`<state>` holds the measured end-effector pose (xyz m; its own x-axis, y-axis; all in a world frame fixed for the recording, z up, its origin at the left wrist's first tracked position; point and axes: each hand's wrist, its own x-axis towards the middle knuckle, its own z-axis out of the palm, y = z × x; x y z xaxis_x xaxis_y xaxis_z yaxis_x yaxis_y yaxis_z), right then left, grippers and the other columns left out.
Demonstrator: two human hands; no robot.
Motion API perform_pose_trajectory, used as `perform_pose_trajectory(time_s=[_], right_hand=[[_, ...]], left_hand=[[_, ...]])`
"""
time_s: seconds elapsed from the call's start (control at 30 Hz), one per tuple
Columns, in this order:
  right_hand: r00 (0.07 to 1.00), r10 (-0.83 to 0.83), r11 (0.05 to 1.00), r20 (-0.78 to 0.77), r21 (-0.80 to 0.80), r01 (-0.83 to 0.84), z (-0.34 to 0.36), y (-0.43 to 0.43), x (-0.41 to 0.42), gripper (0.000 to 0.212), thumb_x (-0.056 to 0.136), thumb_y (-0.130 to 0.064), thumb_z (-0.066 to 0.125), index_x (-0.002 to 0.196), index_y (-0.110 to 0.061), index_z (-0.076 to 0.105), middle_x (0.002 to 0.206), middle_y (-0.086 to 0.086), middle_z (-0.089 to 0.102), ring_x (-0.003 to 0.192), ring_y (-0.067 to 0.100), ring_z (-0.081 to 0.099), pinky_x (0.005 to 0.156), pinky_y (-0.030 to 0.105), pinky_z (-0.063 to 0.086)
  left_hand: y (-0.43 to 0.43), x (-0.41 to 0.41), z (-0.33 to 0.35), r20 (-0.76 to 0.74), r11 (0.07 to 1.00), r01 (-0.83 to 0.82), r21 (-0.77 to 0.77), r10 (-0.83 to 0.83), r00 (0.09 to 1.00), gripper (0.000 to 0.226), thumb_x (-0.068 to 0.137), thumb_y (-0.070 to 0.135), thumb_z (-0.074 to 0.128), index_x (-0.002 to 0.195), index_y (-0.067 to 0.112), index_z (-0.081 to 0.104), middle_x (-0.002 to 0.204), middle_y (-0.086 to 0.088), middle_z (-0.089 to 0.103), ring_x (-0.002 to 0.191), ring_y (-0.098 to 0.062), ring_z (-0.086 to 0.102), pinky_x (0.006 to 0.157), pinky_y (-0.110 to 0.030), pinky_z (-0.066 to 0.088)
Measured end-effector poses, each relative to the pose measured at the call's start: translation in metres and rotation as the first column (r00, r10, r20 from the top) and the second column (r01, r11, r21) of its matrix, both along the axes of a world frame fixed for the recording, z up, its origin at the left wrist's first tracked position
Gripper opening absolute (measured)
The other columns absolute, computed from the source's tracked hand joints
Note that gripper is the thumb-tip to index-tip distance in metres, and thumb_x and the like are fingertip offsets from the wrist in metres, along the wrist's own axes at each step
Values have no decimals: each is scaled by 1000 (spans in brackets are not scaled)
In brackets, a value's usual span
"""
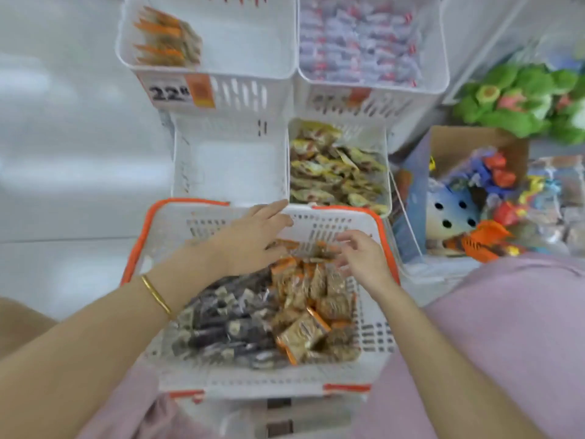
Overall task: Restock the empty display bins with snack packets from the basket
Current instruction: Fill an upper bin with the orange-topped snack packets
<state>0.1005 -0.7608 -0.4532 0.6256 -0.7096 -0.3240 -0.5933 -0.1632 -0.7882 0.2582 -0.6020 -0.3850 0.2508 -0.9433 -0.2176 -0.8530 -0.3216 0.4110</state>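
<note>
Sitting in front of the person is a big white basket (pixel 196 223) with an orange rim, on the pale floor (pixel 63 153). Open floor lies to its left. On the right a cardboard box (pixel 474 137) full of bright toys stands close, so that side is tight.

Past the far edge of the basket are four white bins in two rows. The near left bin (pixel 228 166) is bare inside, and its front edge almost meets the basket rim. The near right bin (pixel 388 172) is full of yellow packets (pixel 332 172). The far left bin (pixel 247 36) has a few orange packets in its left corner and lots of room. The far right bin (pixel 443 74) is full of pale packets.

Inside the basket, dark packets (pixel 221 324) fill the left side and brown and orange snack packets (pixel 304 337) fill the right side.

The left hand (pixel 253 236) lies over the far end of the basket. Its fingers are stretched out flat, and the tips reach the far rim. It holds nothing that shows. The right hand (pixel 361 255) is just above the orange packets, with loosely bent fingers. It is blurry, so I cannot tell if it has one.

A thin gold bracelet (pixel 156 294) is on the left wrist.
</note>
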Motion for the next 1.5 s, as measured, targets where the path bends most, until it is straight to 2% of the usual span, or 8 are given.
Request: perform_pose_trajectory(time_s=[0.2, 0.33, 0.47, 0.67, 1.0, 1.13, 1.37, 1.5], right_hand=[[901, 188, 977, -391, -19, -213, -91, 14, -28, 59, 93, 5, 36, 146, -19, 30, 127, 11, 52, 91, 20, 56, 68, 35, 48], [724, 347, 832, -597, -160, -531, -115, 4, -22, 87, 84, 14, 46, 151, -26, 8, 159, 4, 7, 142, 35, 18, 106, 45, 37], [648, 465, 757, -603, -108, -644, -132, -19, 0, 90, 88, 5, 52, 150, -33, -1, 158, -1, 15, 138, 34, 29, 96, 46, 47], [500, 615, 593, -610, -62, -803, -132, -22, 26, 37, 87, -20, 66, 121, -11, 54, 123, 12, 52, 101, 28, 56, 83, 39, 50], [731, 637, 736, -245, -88, -671, -8, -6, 60, 22, 77, -23, 76, 69, -6, 64, 62, 0, 52, 53, 13, 47, 48, 16, 37], [791, 606, 783, -87, -116, -612, 59, 7, 62, 24, 75, -24, 78, 82, -3, 68, 65, 1, 54, 54, 10, 46, 50, 18, 35], [874, 483, 864, 52, -189, -466, 95, 3, 40, 37, 78, -42, 71, 109, -24, 63, 96, -12, 61, 86, 3, 58, 73, 19, 47], [885, 438, 899, 160, -92, -428, 103, 8, 34, 18, 79, -18, 75, 93, -16, 63, 79, -3, 63, 64, 7, 63, 60, 29, 55]], left_hand=[[6, -41, -34, -40, 995, 4, 99, 0, 999, 48, 96, 29, 48, 141, 17, 36, 157, -6, 11, 144, -24, 11, 114, -34, 12], [5, -34, -39, -37, 992, -66, 111, 71, 997, 47, 96, 29, 47, 141, 19, 36, 157, -2, 13, 143, -22, 15, 114, -31, 12], [-1, -30, -46, -65, 986, -77, 145, 87, 994, 45, 97, 27, 46, 140, 21, 36, 156, 1, 13, 143, -22, 13, 114, -30, 13], [-7, -30, -54, -114, 985, -70, 157, 88, 989, 47, 97, 22, 45, 142, 21, 33, 156, 3, 10, 143, -19, 8, 114, -29, 11], [-3, -26, -43, -332, 964, -210, 160, 253, 909, 65, 86, 34, 64, 139, 14, 33, 134, -6, 47, 120, -18, 46, 96, -27, 37], [-1, -23, -24, -378, 952, -293, 93, 306, 874, 57, 82, 33, 69, 128, 16, 40, 108, 1, 55, 93, -14, 52, 72, -26, 41], [15, -17, 3, -730, 843, -537, 12, 374, 572, 52, 77, 23, 77, 121, 19, 49, 106, -2, 63, 95, -19, 61, 85, -38, 52], [19, -16, 11, -790, 817, -577, 14, 362, 494, 42, 84, 30, 68, 119, 23, 47, 94, 7, 56, 71, -1, 56, 59, -13, 44]])
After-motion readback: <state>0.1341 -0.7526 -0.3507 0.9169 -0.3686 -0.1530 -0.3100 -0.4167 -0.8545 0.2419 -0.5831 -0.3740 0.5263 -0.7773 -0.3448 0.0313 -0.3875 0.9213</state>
